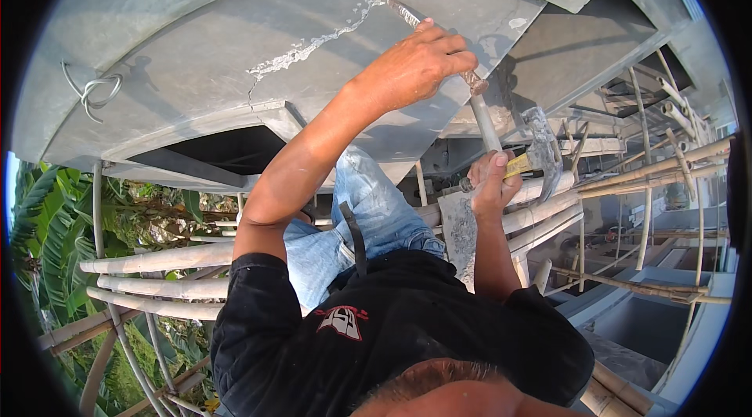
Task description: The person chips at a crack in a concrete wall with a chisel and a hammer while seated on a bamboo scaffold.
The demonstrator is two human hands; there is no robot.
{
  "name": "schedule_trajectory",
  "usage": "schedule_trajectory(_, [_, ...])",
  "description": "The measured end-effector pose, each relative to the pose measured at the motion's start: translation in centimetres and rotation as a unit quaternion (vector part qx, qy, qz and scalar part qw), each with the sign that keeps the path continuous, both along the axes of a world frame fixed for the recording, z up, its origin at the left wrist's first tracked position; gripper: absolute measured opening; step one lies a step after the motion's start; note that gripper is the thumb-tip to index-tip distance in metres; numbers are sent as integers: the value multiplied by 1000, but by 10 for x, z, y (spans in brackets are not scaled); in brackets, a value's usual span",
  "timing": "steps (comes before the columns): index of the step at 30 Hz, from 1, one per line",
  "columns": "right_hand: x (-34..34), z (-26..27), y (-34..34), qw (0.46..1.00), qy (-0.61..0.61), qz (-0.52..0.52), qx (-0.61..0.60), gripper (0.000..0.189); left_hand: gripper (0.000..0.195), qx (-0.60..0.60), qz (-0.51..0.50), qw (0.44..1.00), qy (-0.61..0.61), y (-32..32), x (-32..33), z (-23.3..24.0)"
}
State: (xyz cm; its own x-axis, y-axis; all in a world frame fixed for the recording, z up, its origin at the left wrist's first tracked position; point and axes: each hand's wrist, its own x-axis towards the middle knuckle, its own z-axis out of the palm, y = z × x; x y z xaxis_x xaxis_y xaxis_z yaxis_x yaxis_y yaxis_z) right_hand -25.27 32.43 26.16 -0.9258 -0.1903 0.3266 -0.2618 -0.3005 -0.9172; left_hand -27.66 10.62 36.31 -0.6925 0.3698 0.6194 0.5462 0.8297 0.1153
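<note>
My left hand is closed around a rusty metal chisel. The chisel's tip lies at the upper part of a chipped, jagged crack in the grey concrete surface, and its battered head sticks out below my fingers. Lower and to the right, my right hand grips a claw hammer by its yellow handle, near the hammer's head. That worn, grey-spattered head is apart from the chisel. Behind the hammer, a pale pole runs up towards the chisel's head; whether they touch I cannot tell.
Bamboo scaffold poles run beside my body on both sides. A rectangular opening is cut in the concrete at left, below a bent wire loop. Lower structures show at right, green plants at left.
</note>
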Motion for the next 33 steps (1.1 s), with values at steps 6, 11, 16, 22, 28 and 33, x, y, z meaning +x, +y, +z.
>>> schedule_trajectory(6, [-6,4,-18,981,190,-30,-30,36,38,18,-14,1000,10,-4,-2,2])
schedule_trajectory(11, [-10,-13,-15,990,98,-15,105,35,38,6,-2,1000,5,-5,-5,3])
schedule_trajectory(16, [-10,0,-16,989,108,-27,98,35,37,13,3,1000,0,-4,-6,2])
schedule_trajectory(22, [-5,-14,-3,998,46,-17,39,34,36,3,1,1000,-9,0,4,-12])
schedule_trajectory(28, [-2,-27,1,997,20,-1,76,36,35,-17,12,999,-26,-6,3,-21])
schedule_trajectory(33, [10,-4,-5,993,95,0,-69,35,32,8,-1,1000,15,-8,5,-18])
